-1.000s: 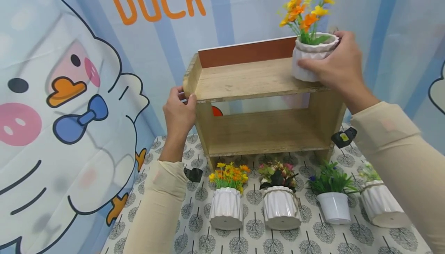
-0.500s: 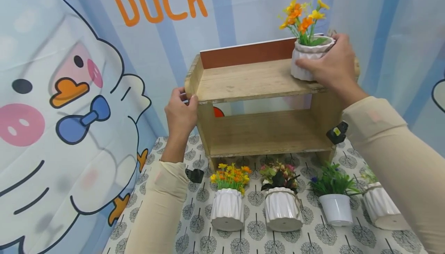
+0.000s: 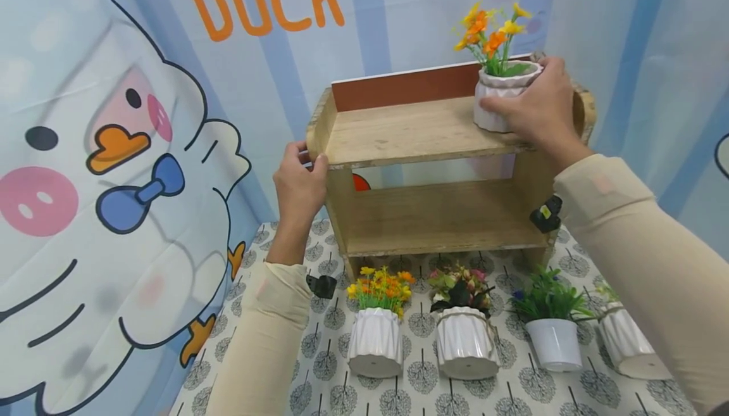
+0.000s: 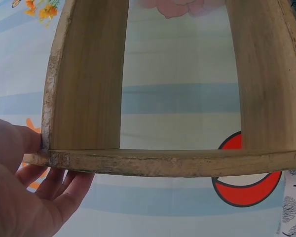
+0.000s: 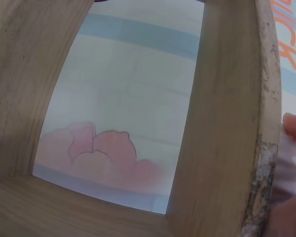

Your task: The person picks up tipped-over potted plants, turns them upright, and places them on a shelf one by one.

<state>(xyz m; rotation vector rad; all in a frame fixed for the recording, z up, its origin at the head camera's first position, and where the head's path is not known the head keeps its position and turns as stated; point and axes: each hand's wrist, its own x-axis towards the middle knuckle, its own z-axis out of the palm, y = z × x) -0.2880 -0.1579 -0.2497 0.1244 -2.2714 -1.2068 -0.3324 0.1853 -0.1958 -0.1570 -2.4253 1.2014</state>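
A two-tier wooden shelf [image 3: 398, 134] stands on the table, tilted slightly in the head view. My left hand [image 3: 300, 182] grips its upper left corner, the thumb on the front edge and the fingers round the outside of the side panel. Over the right end of the top board, my right hand [image 3: 543, 109] holds a white ceramic flowerpot [image 3: 491, 112] with orange and yellow artificial flowers [image 3: 486, 33]. The thumb lies across the pot's front; the other fingers are hidden behind it. The right wrist view catches only part of that hand [image 5: 291, 197] at its edge.
In front of the shelf stand several potted plants: yellow-orange flowers in a white pot [image 3: 374, 343], pink flowers in a white pot [image 3: 467, 346], a green plant in a smooth pot [image 3: 554, 345], and another white pot [image 3: 629, 343] partly behind my right sleeve. A duck-print curtain [image 3: 285, 55] hangs behind.
My right hand and the flowerpot have shifted a little left along the top board, uncovering the shelf's right side panel. My left hand keeps its grip on the corner.
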